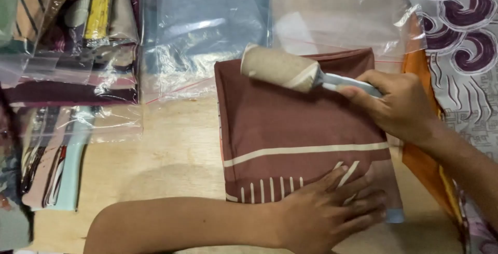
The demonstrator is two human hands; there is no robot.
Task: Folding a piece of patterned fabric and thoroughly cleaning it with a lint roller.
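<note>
A pale wooden table fills the view, its left edge crowded with clear plastic bags of folded, patterned fabrics. Further along the back lie empty clear bags, one tinted bluish. In the middle of the table sits a folded brown cloth with cream stripes, lying flat on the wood. The left hand reaches in from the lower left, forearm laid across the table, palm down and fingers spread open on the cloth's near edge, pressing rather than gripping. A lint roller rests on the cloth's far edge, its barrel tilted slightly. The right hand comes in from the right, fingers wrapped tight around the roller's light blue handle. Beneath that arm lies what seems to be orange fabric, and at the far right a cloth with purple swirls.
</note>
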